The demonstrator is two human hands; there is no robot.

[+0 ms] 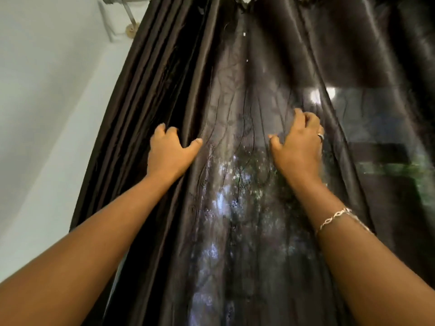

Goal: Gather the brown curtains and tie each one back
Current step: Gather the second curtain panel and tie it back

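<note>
A shiny brown curtain (164, 74) hangs in tight folds on the left. A second brown curtain (353, 50) hangs spread out on the right. Between them a thin brown sheer panel (237, 118) lets light and tree shapes show through. My left hand (170, 152) grips the inner edge of the left curtain's folds, fingers curled behind the cloth and thumb in front. My right hand (299, 143), wearing a ring, pinches the cloth where the sheer meets the right curtain's edge. Both arms reach up and forward.
A white wall (47, 114) runs along the left. A curtain rod end and its bracket (128, 22) sit at the top left. A window with greenery outside (395, 165) shows through the cloth at right.
</note>
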